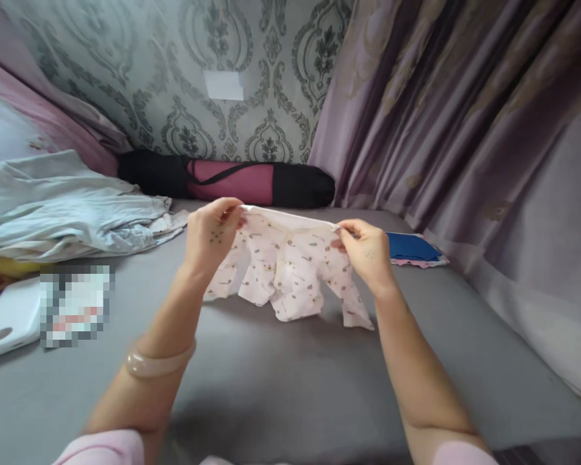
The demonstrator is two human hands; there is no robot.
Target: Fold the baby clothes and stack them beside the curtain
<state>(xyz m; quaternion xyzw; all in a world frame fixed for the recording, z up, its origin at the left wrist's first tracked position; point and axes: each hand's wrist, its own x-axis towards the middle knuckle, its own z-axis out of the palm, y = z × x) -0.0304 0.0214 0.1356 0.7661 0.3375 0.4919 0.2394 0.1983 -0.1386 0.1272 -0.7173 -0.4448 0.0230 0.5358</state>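
A small pale pink baby top (300, 271) with a scattered little print hangs stretched out in front of me, above the grey bed surface. My left hand (213, 236) pinches the left end of its white upper edge between thumb and fingers. The right end of that edge is pinched by my right hand (365, 248). Between the two hands the edge is pulled nearly straight, sloping slightly down to the right. Below it the cloth falls loose, with sleeve-like parts dangling at both sides.
Folded clothes with a blue piece on top (414, 248) lie to the right. Pale crumpled cloth (72, 206) is heaped at the left, near a white tablet-like object (12, 316) and a blurred-out item (77, 307). A black and maroon long bag (232, 181) lies against the wall.
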